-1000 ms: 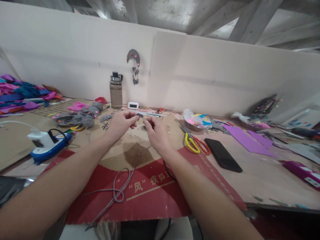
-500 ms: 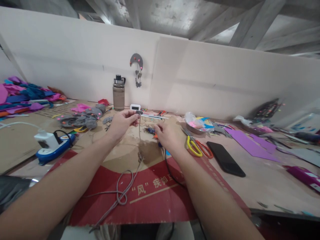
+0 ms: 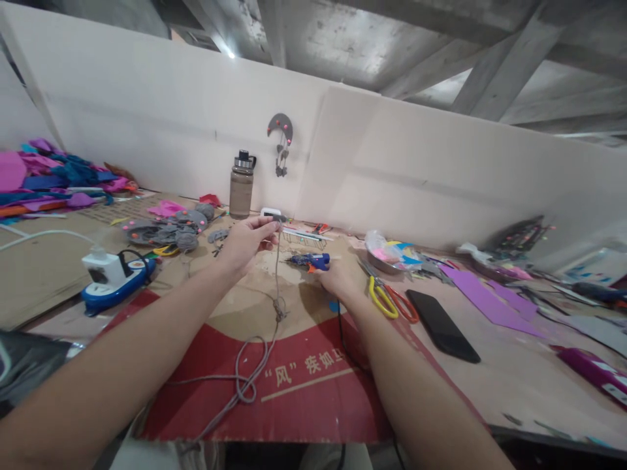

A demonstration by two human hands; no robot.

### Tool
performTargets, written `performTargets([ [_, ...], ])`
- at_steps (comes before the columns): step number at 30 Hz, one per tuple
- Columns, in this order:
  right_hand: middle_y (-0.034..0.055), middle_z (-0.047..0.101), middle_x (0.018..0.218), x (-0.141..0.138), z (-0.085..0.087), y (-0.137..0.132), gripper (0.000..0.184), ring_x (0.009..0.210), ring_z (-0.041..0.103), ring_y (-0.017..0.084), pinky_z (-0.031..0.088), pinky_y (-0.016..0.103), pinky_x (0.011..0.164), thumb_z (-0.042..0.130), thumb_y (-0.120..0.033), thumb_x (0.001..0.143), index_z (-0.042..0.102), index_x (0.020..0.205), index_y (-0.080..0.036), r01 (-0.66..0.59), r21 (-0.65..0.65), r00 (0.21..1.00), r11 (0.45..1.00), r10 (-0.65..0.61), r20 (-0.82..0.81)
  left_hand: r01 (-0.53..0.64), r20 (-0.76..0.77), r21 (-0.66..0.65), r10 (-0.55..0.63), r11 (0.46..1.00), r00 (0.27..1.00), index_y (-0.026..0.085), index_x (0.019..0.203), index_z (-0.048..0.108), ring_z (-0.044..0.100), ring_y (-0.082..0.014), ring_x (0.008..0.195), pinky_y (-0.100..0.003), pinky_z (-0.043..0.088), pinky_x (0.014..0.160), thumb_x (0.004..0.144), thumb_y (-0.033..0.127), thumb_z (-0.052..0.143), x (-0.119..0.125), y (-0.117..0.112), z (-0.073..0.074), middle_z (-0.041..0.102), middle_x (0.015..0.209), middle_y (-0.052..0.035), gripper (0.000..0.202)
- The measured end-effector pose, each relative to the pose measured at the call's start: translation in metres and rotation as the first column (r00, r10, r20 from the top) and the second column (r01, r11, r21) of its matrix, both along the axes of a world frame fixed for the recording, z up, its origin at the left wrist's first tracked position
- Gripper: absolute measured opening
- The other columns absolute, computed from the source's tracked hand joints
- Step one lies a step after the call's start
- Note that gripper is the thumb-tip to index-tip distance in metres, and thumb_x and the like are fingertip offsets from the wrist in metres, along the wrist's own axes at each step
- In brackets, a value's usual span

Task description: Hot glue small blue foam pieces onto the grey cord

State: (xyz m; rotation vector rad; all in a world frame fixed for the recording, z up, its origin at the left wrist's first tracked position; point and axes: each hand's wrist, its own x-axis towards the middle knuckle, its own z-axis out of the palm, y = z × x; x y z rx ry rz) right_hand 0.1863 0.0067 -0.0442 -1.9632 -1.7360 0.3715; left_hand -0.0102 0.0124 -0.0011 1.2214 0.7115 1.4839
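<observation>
My left hand (image 3: 252, 241) is raised over the cardboard, thumb and fingers pinching a small dark grey piece (image 3: 279, 220), perhaps felt. A thin grey cord (image 3: 277, 274) hangs from it, passes a small knotted bundle (image 3: 279, 308) and runs down in loops across the red part of the cardboard. To the right, my right hand (image 3: 336, 277) is closed round the handle of a blue hot glue gun (image 3: 319, 261) with an orange trigger. Its nozzle points left, toward the space under my left hand. The gun's handle is mostly hidden by my fingers.
Scissors (image 3: 385, 297) and a black phone (image 3: 443, 326) lie right of my right arm. A bowl of scraps (image 3: 392, 261), a water bottle (image 3: 241, 186) and grey felt pieces (image 3: 166, 228) stand behind. A power strip (image 3: 117, 284) sits left. The glue gun's black cable (image 3: 343, 339) trails down.
My right hand has shifted slightly right and back, its fingers now round the glue gun's handle, so more of the blue body shows. My left hand still holds the grey piece. The view has swung slightly.
</observation>
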Motion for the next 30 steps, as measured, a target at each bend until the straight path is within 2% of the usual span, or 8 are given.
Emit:
performTargets([
  [3, 0.0035, 0.062, 0.062, 0.002, 0.008, 0.003, 0.022, 0.055, 0.056, 0.016, 0.037, 0.023, 0.048, 0.054, -0.033, 0.067, 0.064, 0.077, -0.017, -0.004, 0.135, 0.973, 0.991, 0.035, -0.226, 0.041, 0.102, -0.074, -0.034, 0.996, 0.994, 0.010, 0.076, 0.064, 0.050, -0.0031, 0.048, -0.013, 0.038, 0.040, 0.067, 0.019, 0.069, -0.005, 0.004, 0.001, 0.061, 0.070, -0.0021, 0.013],
  [8, -0.0010, 0.058, 0.061, 0.002, 0.015, 0.000, 0.023, 0.053, 0.052, 0.013, 0.038, 0.023, 0.049, 0.048, -0.035, 0.070, 0.059, 0.082, -0.019, 0.014, 0.346, 0.859, 0.938, 0.166, -0.484, 0.080, 0.220, -0.171, -0.041, 0.982, 0.975, 0.010, 0.077, 0.063, 0.048, -0.0013, 0.045, -0.011, 0.038, 0.038, 0.068, 0.014, 0.066, -0.012, 0.011, 0.001, 0.061, 0.068, -0.0012, 0.010],
  [11, -0.0007, 0.058, 0.066, -0.003, 0.020, -0.008, 0.022, 0.056, 0.054, 0.013, 0.041, 0.025, 0.053, 0.049, -0.033, 0.072, 0.056, 0.088, -0.020, -0.009, 0.457, 0.799, 0.889, 0.281, -0.532, 0.084, 0.230, -0.188, -0.039, 0.979, 0.972, 0.010, 0.075, 0.063, 0.047, -0.0013, 0.045, -0.009, 0.034, 0.034, 0.067, 0.015, 0.068, -0.014, 0.015, -0.001, 0.055, 0.061, 0.0014, 0.011],
  [16, 0.0021, 0.063, 0.080, -0.020, 0.033, -0.030, 0.024, 0.063, 0.058, 0.013, 0.045, 0.027, 0.060, 0.049, -0.030, 0.076, 0.051, 0.097, -0.020, -0.158, 0.541, 0.708, 0.826, 0.476, -0.521, 0.079, 0.219, -0.159, -0.043, 0.984, 0.975, 0.011, 0.068, 0.059, 0.038, 0.0008, 0.042, -0.009, 0.023, 0.030, 0.059, 0.015, 0.074, -0.013, 0.017, -0.004, 0.052, 0.061, 0.0031, 0.018],
  [18, 0.0015, 0.063, 0.079, -0.025, 0.039, -0.038, 0.021, 0.061, 0.058, 0.012, 0.045, 0.026, 0.060, 0.048, -0.027, 0.076, 0.052, 0.095, -0.019, -0.197, 0.540, 0.716, 0.818, 0.496, -0.491, 0.068, 0.188, -0.157, -0.038, 0.985, 0.981, 0.011, 0.068, 0.059, 0.036, 0.0008, 0.042, -0.009, 0.023, 0.031, 0.059, 0.017, 0.075, -0.013, 0.017, -0.005, 0.051, 0.061, 0.0032, 0.019],
  [23, 0.0010, 0.062, 0.068, -0.028, 0.048, -0.049, 0.017, 0.057, 0.055, 0.011, 0.042, 0.023, 0.058, 0.047, -0.022, 0.076, 0.057, 0.090, -0.018, -0.232, 0.513, 0.826, 0.826, 0.446, -0.344, 0.017, 0.127, -0.145, 0.002, 0.989, 0.992, 0.012, 0.073, 0.062, 0.036, 0.0006, 0.042, -0.010, 0.023, 0.033, 0.054, 0.020, 0.078, -0.012, 0.015, -0.005, 0.052, 0.064, 0.0029, 0.026],
  [30, 0.0011, 0.062, 0.070, -0.028, 0.047, -0.048, 0.020, 0.057, 0.055, 0.011, 0.040, 0.022, 0.058, 0.046, -0.024, 0.078, 0.057, 0.093, -0.017, -0.258, 0.509, 0.835, 0.821, 0.454, -0.310, -0.029, 0.085, -0.114, 0.039, 0.993, 0.996, 0.012, 0.074, 0.065, 0.034, -0.0003, 0.043, -0.012, 0.023, 0.035, 0.052, 0.024, 0.079, -0.011, 0.016, -0.006, 0.052, 0.062, 0.0021, 0.028],
])
